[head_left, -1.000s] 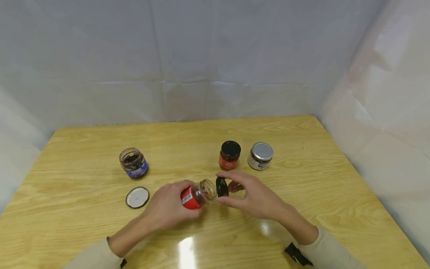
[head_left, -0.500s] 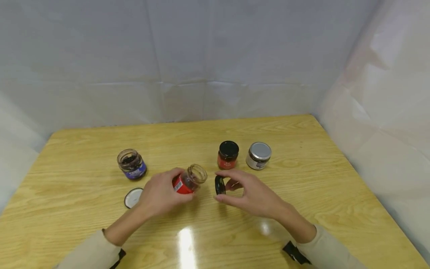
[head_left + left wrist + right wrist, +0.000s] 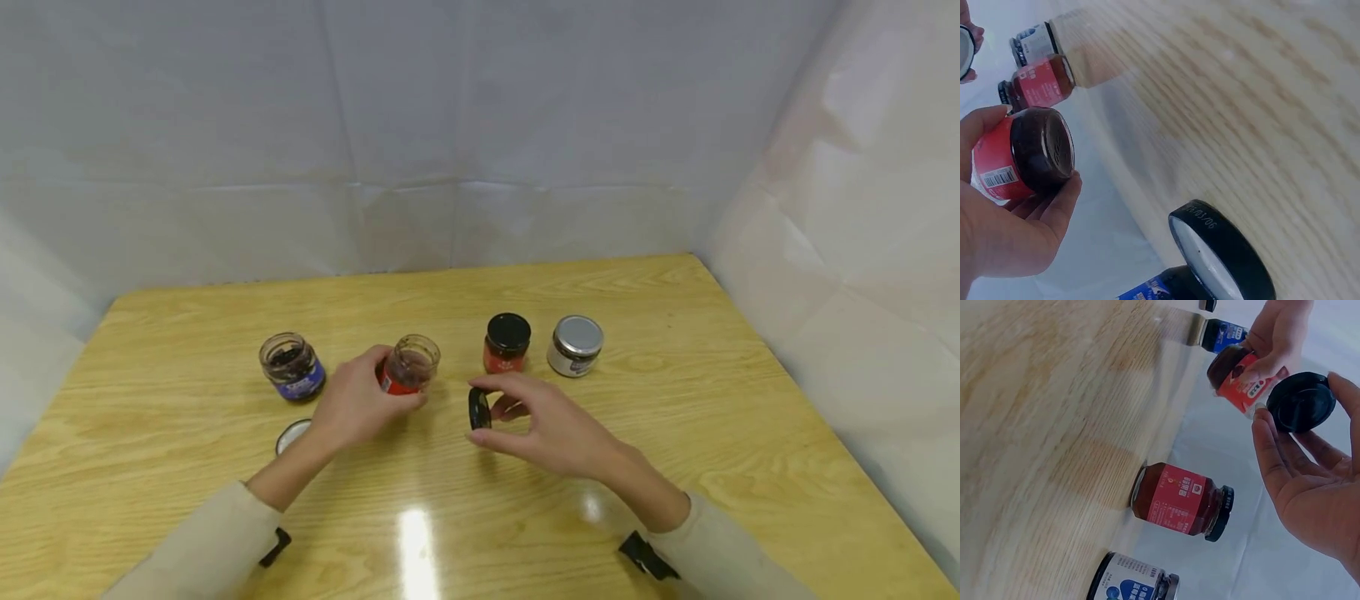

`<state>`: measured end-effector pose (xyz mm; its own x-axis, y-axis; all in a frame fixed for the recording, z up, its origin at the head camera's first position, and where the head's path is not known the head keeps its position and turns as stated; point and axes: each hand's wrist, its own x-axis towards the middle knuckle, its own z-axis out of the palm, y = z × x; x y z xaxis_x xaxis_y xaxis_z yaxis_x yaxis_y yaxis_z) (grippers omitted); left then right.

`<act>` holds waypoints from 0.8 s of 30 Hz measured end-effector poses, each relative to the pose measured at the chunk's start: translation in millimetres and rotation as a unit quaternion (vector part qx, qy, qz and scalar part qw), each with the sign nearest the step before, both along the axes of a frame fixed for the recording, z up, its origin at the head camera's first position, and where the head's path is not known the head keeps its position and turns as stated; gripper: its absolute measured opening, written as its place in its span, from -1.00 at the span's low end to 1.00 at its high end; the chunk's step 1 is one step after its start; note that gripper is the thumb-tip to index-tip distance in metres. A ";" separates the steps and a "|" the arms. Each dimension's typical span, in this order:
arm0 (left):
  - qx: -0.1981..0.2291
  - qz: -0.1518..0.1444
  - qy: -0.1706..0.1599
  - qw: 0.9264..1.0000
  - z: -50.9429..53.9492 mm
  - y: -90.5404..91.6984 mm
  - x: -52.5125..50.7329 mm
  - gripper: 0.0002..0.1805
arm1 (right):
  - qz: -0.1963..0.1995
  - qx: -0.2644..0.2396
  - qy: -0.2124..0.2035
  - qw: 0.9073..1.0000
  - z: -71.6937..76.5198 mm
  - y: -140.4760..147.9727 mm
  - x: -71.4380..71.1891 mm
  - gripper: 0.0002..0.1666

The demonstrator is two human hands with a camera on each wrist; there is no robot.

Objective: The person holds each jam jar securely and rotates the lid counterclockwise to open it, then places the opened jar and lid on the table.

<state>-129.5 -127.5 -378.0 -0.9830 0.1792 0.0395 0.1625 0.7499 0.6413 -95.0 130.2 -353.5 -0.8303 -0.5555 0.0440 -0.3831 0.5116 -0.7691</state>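
My left hand grips a red-labelled glass jar with no lid on it; its mouth faces up and dark contents show inside. In the left wrist view the jar appears raised off the table, fingers wrapped round its side. Between thumb and fingertips my right hand pinches a black lid on edge, a short way right of the jar. The right wrist view shows the top of that lid. Behind my left wrist, a loose white-lined lid lies partly hidden on the table.
An open blue-labelled jar stands at the left. Beyond my right hand are a red-labelled jar with a black lid and a white-labelled jar with a silver lid. A pale sheet hangs behind the wooden table.
My left hand has carried the red-labelled jar away from the black lid, left and farther back, turning it from tilted to nearly upright. The right hand has shifted slightly left, still pinching the lid.
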 end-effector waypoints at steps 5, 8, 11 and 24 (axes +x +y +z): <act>0.011 0.007 -0.009 1.000 -4.9 0.1 -9.2 -0.32 | 0.008 -0.003 -0.003 1.000 -1.7 -4.2 -2.0 -0.29; 0.024 0.009 -0.019 0.999 -8.0 -0.8 -14.6 -0.29 | 0.011 -0.006 0.003 1.000 -2.4 -6.7 -3.3 -0.30; 0.037 0.013 -0.025 0.999 -10.9 -1.5 -20.5 -0.29 | 0.014 -0.011 0.006 1.000 -2.8 -9.2 -4.7 -0.30; 0.051 0.013 -0.044 0.998 -20.5 -1.0 -33.4 -0.28 | 0.023 -0.014 -0.002 1.000 -3.3 -15.7 -8.1 -0.30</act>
<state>-162.9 -128.5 -398.5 -0.9878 0.1530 -0.0302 0.0837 0.6835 0.7251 -103.1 114.5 -356.8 -0.8043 -0.5916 0.0563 -0.4019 0.4717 -0.7849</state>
